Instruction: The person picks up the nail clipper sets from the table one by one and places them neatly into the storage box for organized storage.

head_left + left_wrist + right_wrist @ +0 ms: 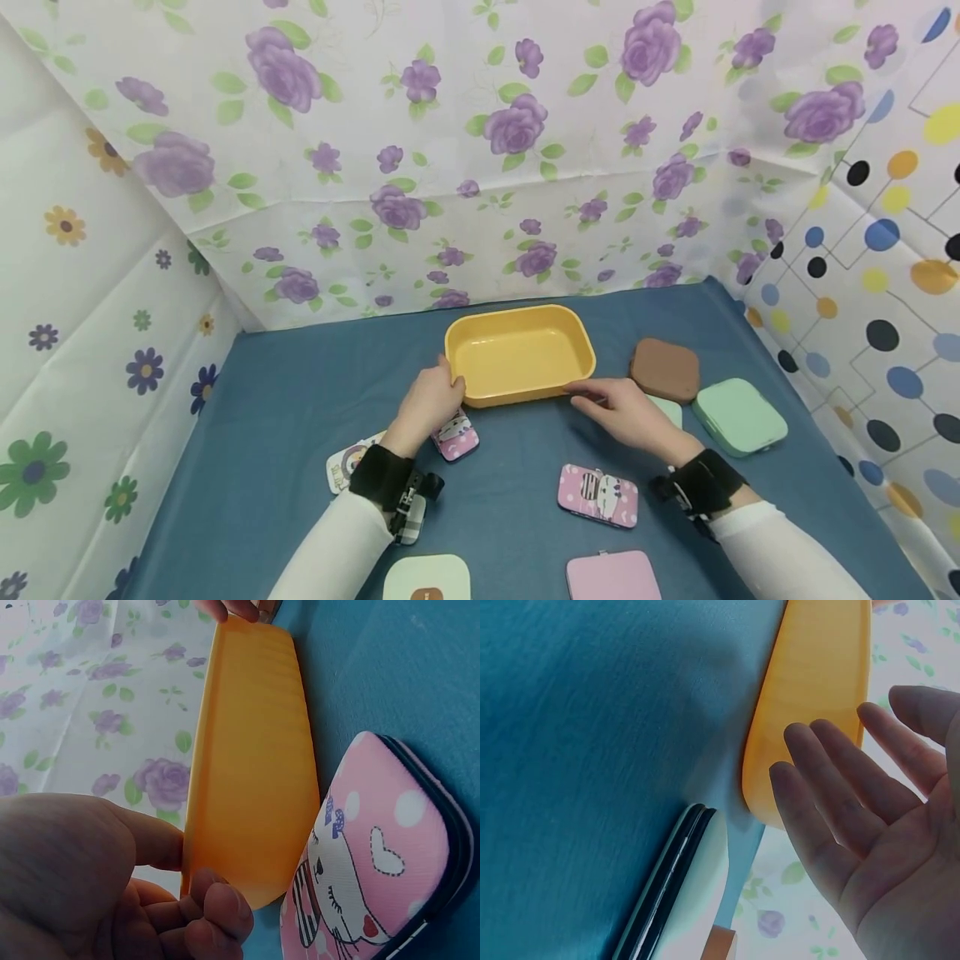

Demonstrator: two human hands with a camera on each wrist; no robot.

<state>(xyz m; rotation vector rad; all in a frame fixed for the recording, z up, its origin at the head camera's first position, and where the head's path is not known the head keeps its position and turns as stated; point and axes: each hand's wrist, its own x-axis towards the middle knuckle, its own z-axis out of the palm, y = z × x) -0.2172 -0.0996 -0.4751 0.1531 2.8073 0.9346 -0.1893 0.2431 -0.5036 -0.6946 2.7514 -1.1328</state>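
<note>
A shallow yellow plastic tray (521,354) lies at the back of the blue cloth, with nothing in it. At its front left corner my left hand (431,398) pinches the rim; in the left wrist view thumb and curled fingers meet at the tray's end (251,765). My right hand (626,415) is at the front right corner, its fingers (840,780) fairly straight and spread close against the tray wall (810,697). A pink cat-print case (456,435) lies just beneath my left hand. Partly hidden behind my right hand is a pale green case (666,410).
Right of the tray lie a brown case (665,370) and a mint case (741,417). Nearer are another pink cat-print case (597,497), a plain pink case (613,577) and a light green one (426,575). A white printed case (347,462) is partly under my left arm.
</note>
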